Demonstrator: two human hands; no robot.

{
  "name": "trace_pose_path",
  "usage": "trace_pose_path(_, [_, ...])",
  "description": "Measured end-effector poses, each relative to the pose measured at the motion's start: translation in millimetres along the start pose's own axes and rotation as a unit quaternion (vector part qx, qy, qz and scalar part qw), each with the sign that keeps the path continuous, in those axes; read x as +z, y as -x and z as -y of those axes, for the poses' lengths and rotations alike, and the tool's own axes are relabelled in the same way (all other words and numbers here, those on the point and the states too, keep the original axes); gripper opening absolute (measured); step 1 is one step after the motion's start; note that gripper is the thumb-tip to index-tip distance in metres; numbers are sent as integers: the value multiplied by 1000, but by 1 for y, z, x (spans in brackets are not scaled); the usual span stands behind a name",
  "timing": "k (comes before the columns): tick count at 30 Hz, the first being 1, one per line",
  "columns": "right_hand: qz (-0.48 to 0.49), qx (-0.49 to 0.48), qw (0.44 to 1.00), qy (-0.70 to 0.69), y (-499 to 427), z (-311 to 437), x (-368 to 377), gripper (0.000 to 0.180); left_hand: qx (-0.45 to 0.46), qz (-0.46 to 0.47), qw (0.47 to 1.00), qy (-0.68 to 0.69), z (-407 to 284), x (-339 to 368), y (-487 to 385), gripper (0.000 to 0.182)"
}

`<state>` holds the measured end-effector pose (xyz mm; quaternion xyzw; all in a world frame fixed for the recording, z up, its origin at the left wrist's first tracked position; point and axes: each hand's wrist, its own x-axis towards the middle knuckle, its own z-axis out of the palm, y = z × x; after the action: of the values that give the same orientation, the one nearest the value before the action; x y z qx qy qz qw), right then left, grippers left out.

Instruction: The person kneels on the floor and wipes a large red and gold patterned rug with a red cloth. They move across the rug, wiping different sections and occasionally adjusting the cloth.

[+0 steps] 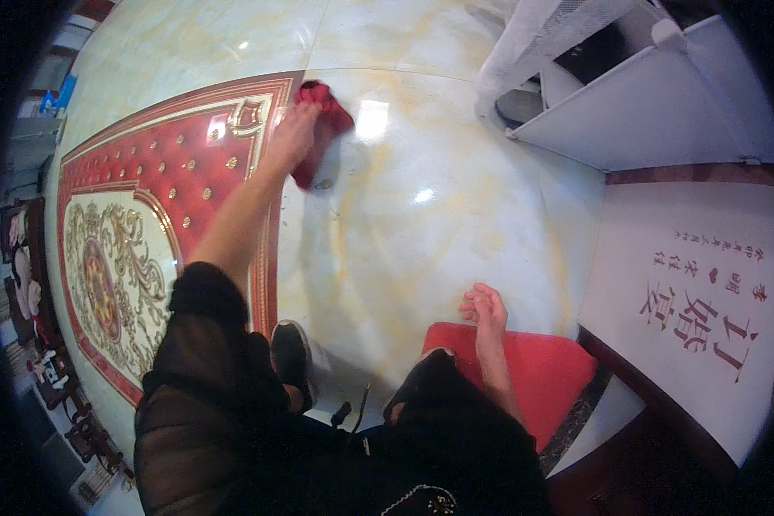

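Note:
My left hand point(298, 132) is closed on a dark red cloth point(326, 132), which lies against the glossy marble-patterned floor point(413, 226) beside the upper corner of a red and gold patterned floor panel point(187, 161). The cloth's lower end hangs out past the hand, and small dark specks show on the floor near it. My right hand point(487, 309) holds nothing; its fingers are loosely bent and apart, above the edge of a red mat point(529, 367).
A white shelf unit point(645, 109) with shoes point(520, 106) and white netting point(535, 39) stands at the upper right. At the right is a white board point(619, 277) bearing writing. My shoe point(291, 364) rests by the panel's border. Furniture and assorted items line the far left.

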<state>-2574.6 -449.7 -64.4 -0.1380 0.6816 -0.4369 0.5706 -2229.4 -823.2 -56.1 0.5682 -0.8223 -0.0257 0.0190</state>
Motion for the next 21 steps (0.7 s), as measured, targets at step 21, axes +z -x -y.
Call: trace_pose_path(21, [13, -14, 998, 54, -11, -4, 50, 31, 565, -72, 822, -13, -95, 61, 292, 52])
